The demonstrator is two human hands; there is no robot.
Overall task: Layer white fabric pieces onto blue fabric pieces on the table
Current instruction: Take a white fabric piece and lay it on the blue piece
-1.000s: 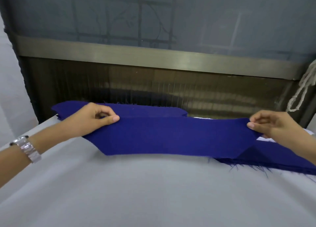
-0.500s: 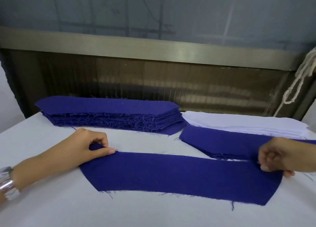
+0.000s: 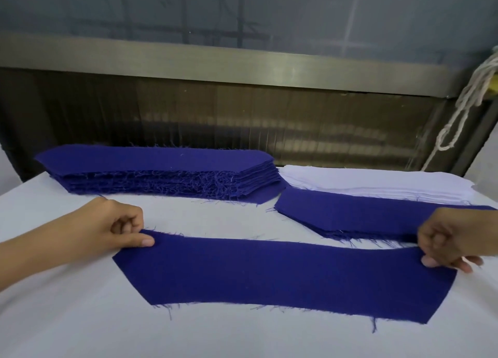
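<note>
A long blue fabric piece lies flat on the white table in front of me. My left hand pinches its upper left corner between thumb and curled fingers. My right hand pinches its upper right corner. A tall stack of blue pieces sits at the back left. A low stack of blue pieces lies at the back right, partly behind my right hand. Behind it rests a stack of white fabric pieces.
A metal rail and a dark panel run along the far edge of the table. A white cord hangs at the upper right. The table's left edge shows near the tall blue stack.
Both hands have brought the blue piece down from the air and toward me, and it now lies flat on the table. The stacks behind it have come into view.
</note>
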